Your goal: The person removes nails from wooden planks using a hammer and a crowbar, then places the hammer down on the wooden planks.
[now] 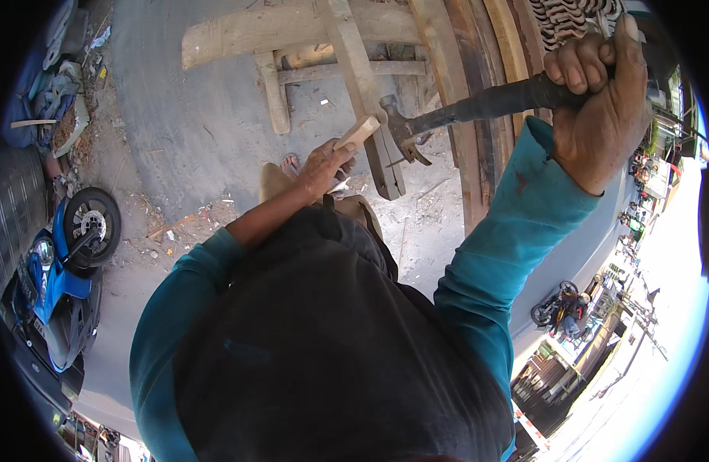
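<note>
My right hand point(607, 115), raised at the upper right, is wrapped round the black handle of a claw hammer point(489, 105). The hammer's head hangs at the right side of a narrow wooden beam point(353, 65), close to its near end. My left hand point(323, 168) grips a short wooden block point(359, 132) whose far end meets or overlaps the beam's left edge; whether they touch I cannot tell. From the beam's right side, by the hammer claw, juts a thin dark spike, perhaps a nail point(396, 162).
Thick timber point(293, 35) lies crosswise under the beam, above a low wooden frame point(279, 92). Long planks point(454, 100) run along the right, beside stacked wavy tiles point(562, 23). A blue motorbike point(65, 269) stands at the left. Debris litters the ground.
</note>
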Tool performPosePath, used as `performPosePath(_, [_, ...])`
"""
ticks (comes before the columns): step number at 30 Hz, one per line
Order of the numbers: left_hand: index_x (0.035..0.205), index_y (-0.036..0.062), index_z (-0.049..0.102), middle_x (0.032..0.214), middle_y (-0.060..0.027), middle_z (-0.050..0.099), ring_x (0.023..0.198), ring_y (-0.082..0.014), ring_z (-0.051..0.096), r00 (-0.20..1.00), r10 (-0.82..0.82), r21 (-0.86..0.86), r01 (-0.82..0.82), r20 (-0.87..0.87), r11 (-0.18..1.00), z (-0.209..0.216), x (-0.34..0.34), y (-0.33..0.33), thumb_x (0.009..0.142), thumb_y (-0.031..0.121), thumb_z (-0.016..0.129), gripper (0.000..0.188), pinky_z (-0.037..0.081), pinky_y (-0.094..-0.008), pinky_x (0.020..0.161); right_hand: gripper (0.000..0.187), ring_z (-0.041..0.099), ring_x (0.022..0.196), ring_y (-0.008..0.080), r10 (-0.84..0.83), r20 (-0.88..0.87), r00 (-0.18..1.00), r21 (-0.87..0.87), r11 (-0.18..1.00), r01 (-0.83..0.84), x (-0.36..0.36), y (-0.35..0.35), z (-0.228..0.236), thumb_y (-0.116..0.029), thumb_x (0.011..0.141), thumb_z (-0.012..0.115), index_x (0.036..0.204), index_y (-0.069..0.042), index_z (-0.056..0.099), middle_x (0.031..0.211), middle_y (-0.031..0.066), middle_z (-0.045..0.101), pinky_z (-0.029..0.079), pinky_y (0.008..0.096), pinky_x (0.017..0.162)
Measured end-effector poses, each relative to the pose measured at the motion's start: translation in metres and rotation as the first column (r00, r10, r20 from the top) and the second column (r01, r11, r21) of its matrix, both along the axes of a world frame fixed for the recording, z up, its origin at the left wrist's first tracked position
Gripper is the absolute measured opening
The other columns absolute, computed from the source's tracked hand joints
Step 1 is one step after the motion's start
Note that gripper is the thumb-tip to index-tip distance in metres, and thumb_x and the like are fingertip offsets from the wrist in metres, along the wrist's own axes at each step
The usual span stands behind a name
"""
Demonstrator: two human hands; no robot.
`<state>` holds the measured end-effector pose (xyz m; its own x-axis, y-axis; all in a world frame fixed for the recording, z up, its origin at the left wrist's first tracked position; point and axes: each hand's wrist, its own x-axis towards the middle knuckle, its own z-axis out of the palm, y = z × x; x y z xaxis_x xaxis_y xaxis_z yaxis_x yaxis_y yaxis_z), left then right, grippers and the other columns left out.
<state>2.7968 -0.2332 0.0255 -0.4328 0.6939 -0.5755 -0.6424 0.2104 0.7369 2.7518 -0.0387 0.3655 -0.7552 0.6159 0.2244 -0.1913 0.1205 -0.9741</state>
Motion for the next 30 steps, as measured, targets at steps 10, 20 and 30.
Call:
performPosePath(10, [0.133,0.0087,0.045,0.126,-0.0176,0.061,0.105,-0.0283,0.066,0.897,0.053,0.461,-0.276,0.440,0.843,0.051,-0.001,0.031,0.104,0.048,0.042,0.049,0.052,-0.0408,0.095,0.040,0.034,0.048,0.0101,-0.233,-0.235,0.944,-0.049,0.972,0.228,0.052,-0.002,0.002,-0.032,0.103,0.056,0.073,-0.012,0.038,0.057,-0.0003,0.033,0.037,0.0270,0.051])
performPosePath(20, [0.126,0.0032,0.053,0.105,-0.0168,0.068,0.097,-0.0270,0.068,0.876,-0.178,0.398,-0.017,0.448,0.917,0.053,0.046,0.024,0.105,0.035,0.049,0.038,0.055,-0.0403,0.088,0.040,0.033,0.038,0.0115,-0.282,-0.444,0.851,-0.117,0.959,0.257,0.139,0.016,-0.082,-0.032,0.104,0.043,0.069,-0.013,0.037,0.049,0.0013,0.034,0.034,0.0282,0.042])
performPosePath(30, [0.143,0.0064,0.042,0.134,-0.0135,0.051,0.115,-0.0279,0.057,0.893,-0.113,0.044,0.147,-0.436,0.988,0.117,-0.163,0.092,0.102,0.044,0.051,0.057,0.052,-0.0448,0.095,0.041,0.034,0.040,0.0114,-0.403,-0.279,0.871,-0.027,0.910,0.413,0.206,0.033,-0.113,-0.022,0.100,0.051,0.064,-0.008,0.039,0.048,0.0027,0.036,0.031,0.0270,0.041])
